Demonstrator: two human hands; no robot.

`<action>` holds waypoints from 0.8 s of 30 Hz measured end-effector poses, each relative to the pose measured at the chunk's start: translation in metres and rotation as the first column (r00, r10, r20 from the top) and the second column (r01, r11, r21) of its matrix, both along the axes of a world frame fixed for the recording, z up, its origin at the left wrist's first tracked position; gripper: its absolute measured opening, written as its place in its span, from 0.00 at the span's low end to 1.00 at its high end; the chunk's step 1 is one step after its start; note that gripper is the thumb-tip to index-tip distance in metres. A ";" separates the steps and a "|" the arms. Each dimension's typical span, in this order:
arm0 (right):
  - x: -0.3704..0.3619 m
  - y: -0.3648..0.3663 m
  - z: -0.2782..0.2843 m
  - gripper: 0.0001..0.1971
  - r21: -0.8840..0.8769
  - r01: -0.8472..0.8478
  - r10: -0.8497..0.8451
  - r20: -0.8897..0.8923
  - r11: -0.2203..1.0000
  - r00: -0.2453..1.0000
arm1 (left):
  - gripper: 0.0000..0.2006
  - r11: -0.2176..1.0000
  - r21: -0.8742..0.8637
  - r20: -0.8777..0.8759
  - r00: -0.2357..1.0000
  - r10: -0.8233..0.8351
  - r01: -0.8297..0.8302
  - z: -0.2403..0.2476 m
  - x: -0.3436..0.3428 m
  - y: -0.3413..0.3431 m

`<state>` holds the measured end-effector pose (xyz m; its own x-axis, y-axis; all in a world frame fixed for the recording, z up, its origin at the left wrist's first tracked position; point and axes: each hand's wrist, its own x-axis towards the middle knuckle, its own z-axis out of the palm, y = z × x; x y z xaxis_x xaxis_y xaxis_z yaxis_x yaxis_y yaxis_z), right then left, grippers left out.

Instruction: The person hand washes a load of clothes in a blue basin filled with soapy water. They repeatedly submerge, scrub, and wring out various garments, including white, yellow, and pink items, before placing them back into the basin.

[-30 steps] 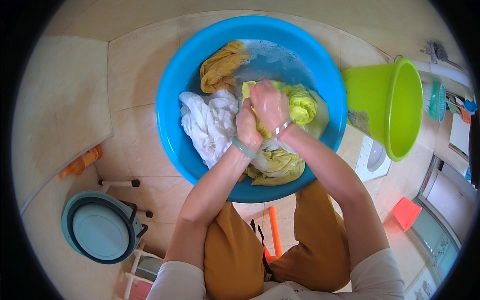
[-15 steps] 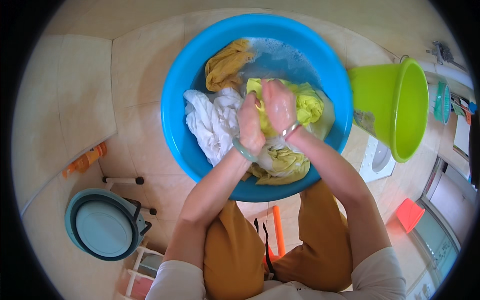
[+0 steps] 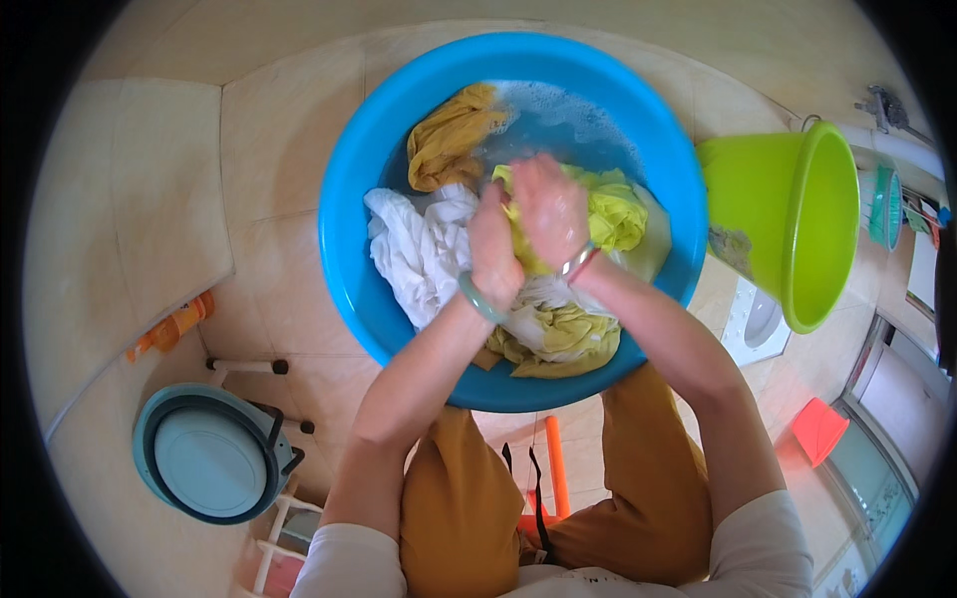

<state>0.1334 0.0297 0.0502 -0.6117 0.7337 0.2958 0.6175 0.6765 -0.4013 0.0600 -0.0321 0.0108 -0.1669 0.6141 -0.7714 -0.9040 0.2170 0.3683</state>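
Both my hands work close together over a large blue basin [image 3: 349, 259] of soapy water. My left hand [image 3: 495, 244], with a green bangle at its wrist, is closed on a wet yellow-green cloth [image 3: 616, 217]. Beside it my right hand [image 3: 551, 211] grips the same cloth, its fingertips partly hidden and a little blurred. Left of my hands lies a bunched white cloth [image 3: 414, 254]. A mustard-brown cloth [image 3: 449, 140] sticks out of the water at the far left. Nearest me is a crumpled olive-yellow cloth [image 3: 563, 339], mixed with white fabric.
A bright green bucket [image 3: 748, 199] stands right of the basin, with a white squat toilet [image 3: 756, 321] below it. At lower left are a grey-blue folding basin [image 3: 209, 458] and a white rack [image 3: 274, 538]. An orange bottle [image 3: 174, 324] lies by the left wall.
My right hand has turned and shifted slightly against the left, rubbing the yellow-green cloth between them. The whole view has dipped a little; the other cloths lie as before.
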 end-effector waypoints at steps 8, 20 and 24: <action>-0.004 0.015 -0.022 0.15 -0.246 0.006 0.050 0.221 0.969 0.974 | 0.11 0.975 0.198 -0.082 0.990 0.115 -0.097 -0.027 0.012 -0.013; -0.028 -0.063 0.034 0.06 -0.123 -0.236 0.191 -0.295 0.964 0.936 | 0.17 0.924 0.359 0.320 0.947 0.008 -0.129 -0.014 -0.036 -0.014; 0.019 0.041 -0.032 0.19 -0.351 0.087 0.047 0.357 0.932 0.933 | 0.16 0.997 0.007 -0.050 0.995 0.083 -0.083 0.047 0.027 -0.001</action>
